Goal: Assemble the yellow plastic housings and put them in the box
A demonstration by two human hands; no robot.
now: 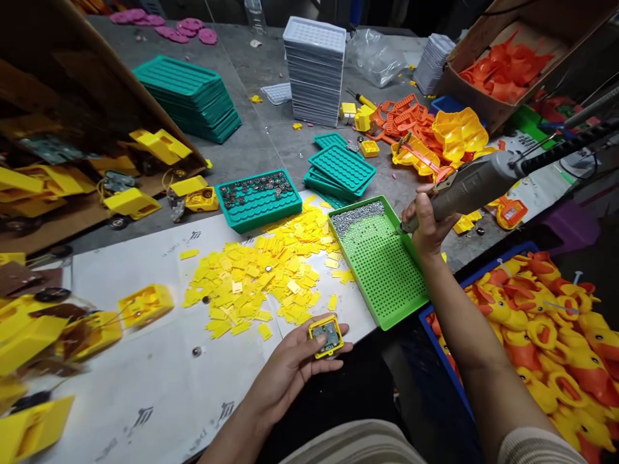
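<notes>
My left hand (pixel 294 364) holds a small yellow plastic housing (pixel 326 336) with a circuit board inside, near the table's front edge. My right hand (pixel 425 222) grips a grey electric screwdriver (pixel 471 185), its tip down over the green screw tray (pixel 387 283). Small silver screws (pixel 358 216) lie heaped at the tray's far end. A pile of flat yellow plastic pieces (pixel 261 277) is spread on the white sheet between my hands.
A teal tray with round metal parts (pixel 258 196) sits behind the pile. Stacks of teal trays (pixel 193 96) and grey trays (pixel 314 67) stand further back. Yellow toy bodies (pixel 43 335) crowd the left. A blue bin of orange-yellow duck parts (pixel 546 328) is at right.
</notes>
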